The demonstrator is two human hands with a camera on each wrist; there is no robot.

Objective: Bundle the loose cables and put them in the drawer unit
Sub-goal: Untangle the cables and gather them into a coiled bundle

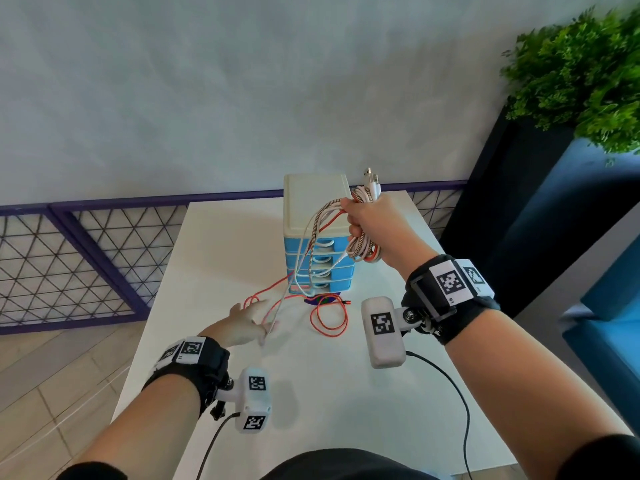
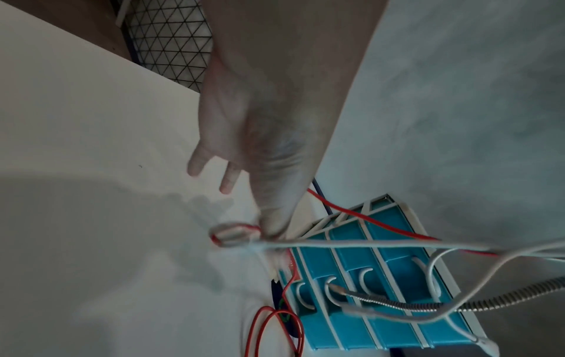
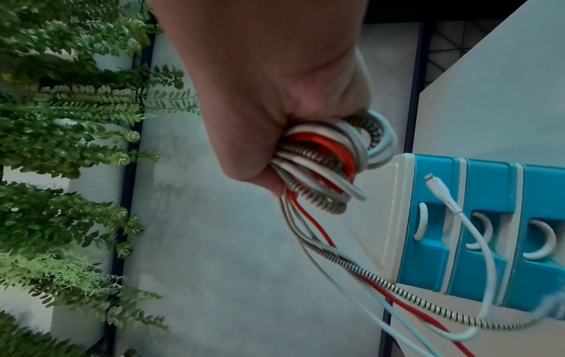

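My right hand (image 1: 375, 220) is raised beside the top of the blue and white drawer unit (image 1: 313, 202) and grips a coiled bundle of white, red and braided cables (image 1: 363, 251). The right wrist view shows the fist (image 3: 275, 96) closed round the coils (image 3: 324, 157). A white plug (image 3: 434, 183) dangles in front of the drawers (image 3: 428, 253). Loose strands run down to my left hand (image 1: 246, 322), low over the table. There the thumb and forefinger (image 2: 272, 224) pinch red and white strands (image 2: 366, 245). A red loop (image 1: 329, 323) lies on the table.
The white table (image 1: 311, 393) ends at a purple wire fence (image 1: 69, 265) and a grey wall behind. A green plant (image 1: 581, 71) and a dark planter (image 1: 502, 202) stand at the right. A small purple item (image 1: 322, 300) lies under the drawer unit's front.
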